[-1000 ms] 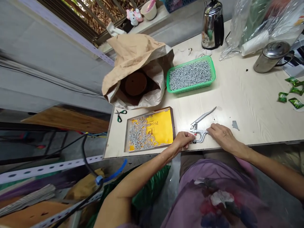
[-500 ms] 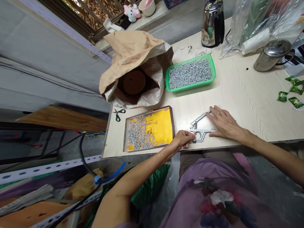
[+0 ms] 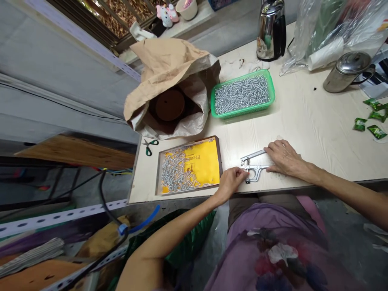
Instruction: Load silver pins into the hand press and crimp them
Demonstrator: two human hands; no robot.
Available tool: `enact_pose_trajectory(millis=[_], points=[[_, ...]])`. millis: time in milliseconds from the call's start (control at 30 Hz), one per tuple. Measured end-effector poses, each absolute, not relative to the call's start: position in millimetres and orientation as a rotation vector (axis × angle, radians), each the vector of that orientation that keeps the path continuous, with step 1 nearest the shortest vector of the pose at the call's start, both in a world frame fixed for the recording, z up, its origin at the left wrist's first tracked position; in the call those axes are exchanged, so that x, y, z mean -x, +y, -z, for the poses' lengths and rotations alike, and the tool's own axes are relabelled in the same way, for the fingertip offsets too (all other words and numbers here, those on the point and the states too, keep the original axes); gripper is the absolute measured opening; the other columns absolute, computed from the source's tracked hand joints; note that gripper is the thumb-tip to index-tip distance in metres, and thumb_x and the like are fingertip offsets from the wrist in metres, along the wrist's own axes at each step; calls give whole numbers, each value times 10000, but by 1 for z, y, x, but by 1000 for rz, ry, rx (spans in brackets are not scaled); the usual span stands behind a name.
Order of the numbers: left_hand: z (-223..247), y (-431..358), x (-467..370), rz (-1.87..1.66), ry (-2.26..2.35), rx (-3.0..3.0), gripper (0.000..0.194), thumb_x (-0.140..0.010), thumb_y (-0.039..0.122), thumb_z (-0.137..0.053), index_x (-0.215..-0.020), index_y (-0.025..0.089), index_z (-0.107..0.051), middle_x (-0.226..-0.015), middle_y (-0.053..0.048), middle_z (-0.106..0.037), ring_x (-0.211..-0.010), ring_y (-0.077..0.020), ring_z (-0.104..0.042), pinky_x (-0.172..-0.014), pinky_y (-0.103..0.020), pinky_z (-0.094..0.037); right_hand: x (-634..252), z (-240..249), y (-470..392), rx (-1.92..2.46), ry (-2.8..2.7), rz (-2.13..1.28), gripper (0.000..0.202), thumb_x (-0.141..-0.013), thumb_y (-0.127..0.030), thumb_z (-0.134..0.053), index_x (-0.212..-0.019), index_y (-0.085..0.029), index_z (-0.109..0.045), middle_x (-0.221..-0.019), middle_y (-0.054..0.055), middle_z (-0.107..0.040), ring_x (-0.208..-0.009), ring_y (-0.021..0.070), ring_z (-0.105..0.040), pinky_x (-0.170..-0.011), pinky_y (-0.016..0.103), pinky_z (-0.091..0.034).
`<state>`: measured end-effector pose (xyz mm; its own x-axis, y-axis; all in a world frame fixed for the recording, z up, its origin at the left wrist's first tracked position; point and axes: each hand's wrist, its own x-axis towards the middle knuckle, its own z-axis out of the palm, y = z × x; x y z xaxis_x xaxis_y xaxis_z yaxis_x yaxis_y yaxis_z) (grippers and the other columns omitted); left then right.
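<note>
A pair of silver hand-press pliers lies at the table's front edge, with a spring near its pivot and a C-shaped jaw to the left. My right hand is wrapped around the ends of both handles. At the jaw, the fingertips of my left hand are pinched together. A tiny reddish bit shows at the jaw by those fingertips; what they hold is too small to make out. Left of my left hand is a shallow tray with a yellow lining and many small silver metal pins.
A green basket full of similar metal pieces stands behind. Beside it an open paper sack leans over the table. Scissors lie at the left edge. A kettle, a steel pot and green wrappers are farther right.
My right hand has squeezed the handles closer together, the upper one swinging down. My left hand stays pinched at the jaw. The view has shifted slightly.
</note>
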<state>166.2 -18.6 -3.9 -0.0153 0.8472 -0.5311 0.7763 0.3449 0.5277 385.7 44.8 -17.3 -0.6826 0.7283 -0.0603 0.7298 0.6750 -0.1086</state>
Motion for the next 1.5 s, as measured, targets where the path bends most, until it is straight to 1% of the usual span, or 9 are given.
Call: enact_pose_trajectory(millis=[100, 233, 467, 700, 867, 1000, 1067, 1233, 1500], points=[[8, -16, -176, -231, 1679, -2022, 189, -859, 325, -659, -986, 185, -668, -988, -67, -674, -947, -208, -625, -799, -308, -515, -385, 16, 40, -1256, 2846, 242, 455, -738, -437, -783, -1009, -105, -633, -981, 128, -637, -931, 266, -536, -805, 358, -370], [24, 5, -196, -219, 1332, -2413, 507, -844, 341, -689, -1275, 157, -498, -1331, -160, -549, -1195, -290, -516, -991, -443, -472, -384, 12, 36, -1296, 2799, 279, 441, -748, -401, -781, -1026, -96, -625, -966, 126, -630, -931, 266, -542, -779, 354, -397], [26, 28, -208, -3, 1168, -2488, 630, -818, 308, -702, -1334, 136, -386, -1219, -136, -558, -1079, -284, -541, -920, -439, -486, -388, 9, 33, -1269, 2762, 278, 538, -657, -312, -853, -1095, -118, -609, -999, 110, -643, -928, 263, -550, -738, 338, -431], [13, 27, -215, 100, 1188, -2478, 239, -851, 253, -656, -1028, 158, -527, -1039, -93, -577, -1013, -260, -530, -838, -399, -485, -395, 13, 24, -1339, 2793, 187, 314, -775, -339, -766, -970, -125, -647, -920, 104, -643, -894, 252, -547, -724, 338, -382], [13, 24, -218, 136, 1194, -2387, 90, -875, 221, -632, -898, 166, -566, -957, -77, -589, -978, -242, -538, -818, -375, -488, -395, 19, 20, -1229, 2857, 197, 49, -867, -196, -646, -837, -158, -651, -792, 65, -628, -793, 214, -531, -675, 327, -336], [15, 24, -217, 103, 1187, -2365, 60, -886, 211, -614, -854, 172, -581, -921, -71, -594, -973, -237, -546, -825, -370, -493, -392, 21, 14, -1240, 2845, 218, 103, -905, -160, -576, -840, -162, -656, -766, 59, -623, -775, 208, -529, -676, 327, -338], [18, 23, -215, 64, 1214, -2367, 80, -884, 232, -622, -925, 170, -592, -958, -81, -610, -992, -247, -556, -839, -384, -504, -394, 19, 16, -1319, 2818, 218, 60, -880, -205, -630, -885, -152, -659, -820, 76, -633, -820, 221, -537, -690, 326, -354], [33, -4, -212, -216, 1342, -2406, 410, -910, 257, -584, -1289, 139, -481, -1325, -180, -554, -1240, -296, -518, -1017, -473, -464, -412, 8, 41, -1208, 2870, 430, 344, -845, -393, -683, -1084, -151, -633, -1021, 114, -643, -921, 238, -553, -764, 319, -412], [57, -60, -233, -373, 1154, -2495, 595, -954, 470, -485, -1444, 153, -371, -1490, -209, -439, -1454, -311, -315, -1158, -556, -292, -402, 12, 79, -1304, 2872, 212, 142, -911, -222, -541, -894, -184, -676, -908, 95, -668, -877, 232, -542, -733, 348, -354]])
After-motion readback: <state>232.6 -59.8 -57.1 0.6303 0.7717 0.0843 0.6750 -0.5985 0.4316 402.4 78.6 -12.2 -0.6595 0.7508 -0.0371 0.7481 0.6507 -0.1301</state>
